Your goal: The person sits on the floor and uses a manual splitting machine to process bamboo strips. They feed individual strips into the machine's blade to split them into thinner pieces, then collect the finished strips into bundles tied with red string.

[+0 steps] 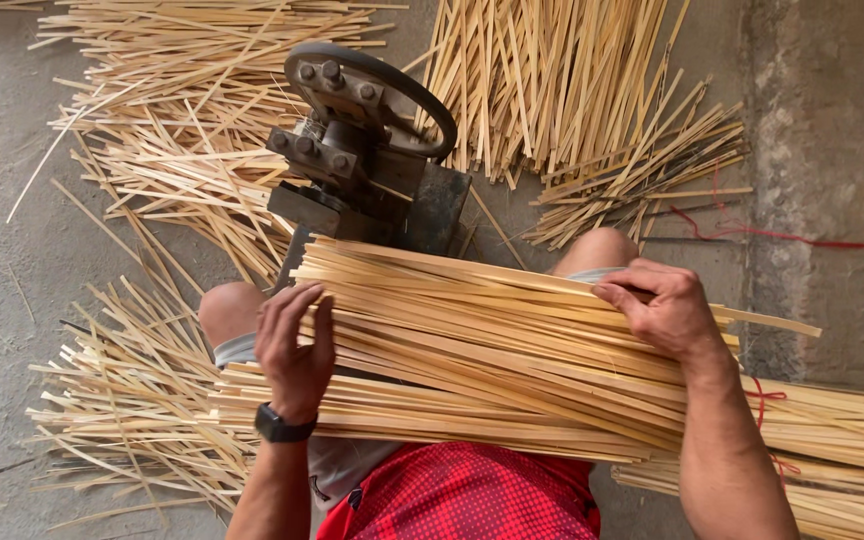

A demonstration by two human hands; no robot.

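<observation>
A thick bundle of long pale bamboo strips (492, 350) lies across my lap, reaching from my left knee out past my right side. My left hand (295, 352) rests on the bundle's left part, fingers curled over the strips, with a black watch on the wrist. My right hand (664, 308) presses on the bundle's upper right edge, its fingertips pinching the topmost strips. A dark metal splitting tool with a round wheel (362, 140) stands on the floor just beyond my knees.
Loose heaps of bamboo strips (182, 130) cover the concrete floor to the left and a second pile of strips (572, 90) lies behind the tool. A red string (802, 240) trails at the right by a rough wall base. More tied strips (852, 440) lie at lower right.
</observation>
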